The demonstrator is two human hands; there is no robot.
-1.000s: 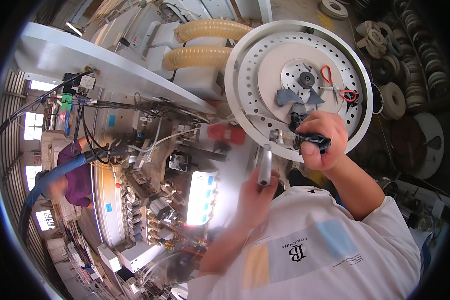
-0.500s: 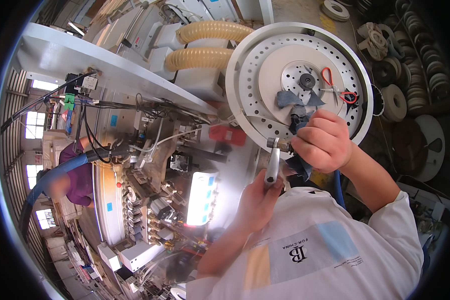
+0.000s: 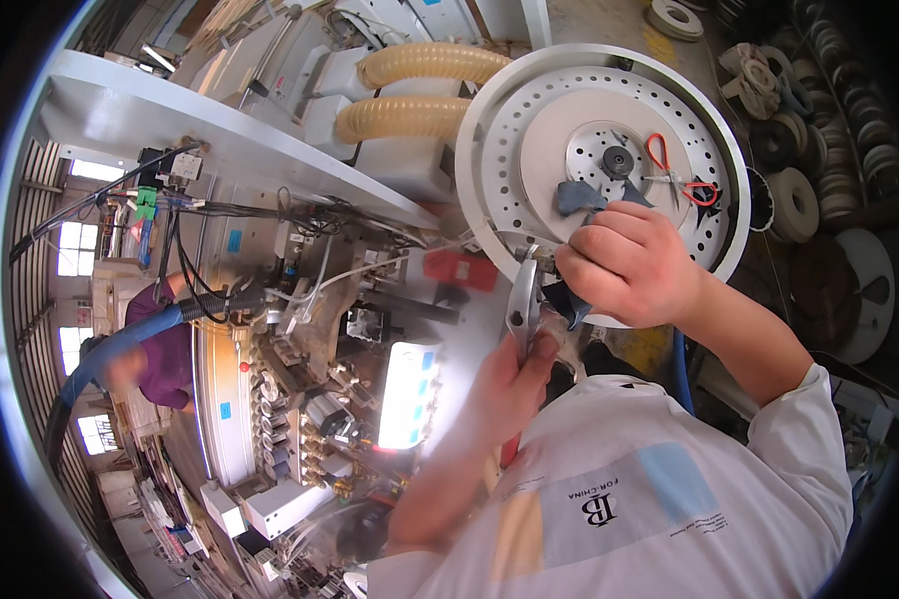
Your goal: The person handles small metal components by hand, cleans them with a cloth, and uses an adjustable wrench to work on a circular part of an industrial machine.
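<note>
My left hand (image 3: 514,394) is closed around a pair of silver pliers (image 3: 522,304), a red handle part showing below it. The pliers' head meets a small metal cylindrical part (image 3: 543,252) beside my right fist. My right hand (image 3: 631,262) is closed over dark blue cloth (image 3: 566,302), which hangs out below the fingers. That metal part sticks out from the same fist, and its far end is hidden by the fingers. More dark cloth scraps (image 3: 577,197) lie just beyond, on a round reel (image 3: 544,135).
Red-handled scissors (image 3: 681,180) lie on the reel. To the left stands a machine with a bright panel (image 3: 408,394), ribbed yellowish hoses (image 3: 420,115) and a blue hose (image 3: 130,334). A person in a purple top (image 3: 160,349) is behind it. Rolls of edging (image 3: 794,205) are at right.
Both hands have shifted slightly left and away from my body with the pliers and the metal part. The pliers have tilted, and less of the cloth shows around my right hand.
</note>
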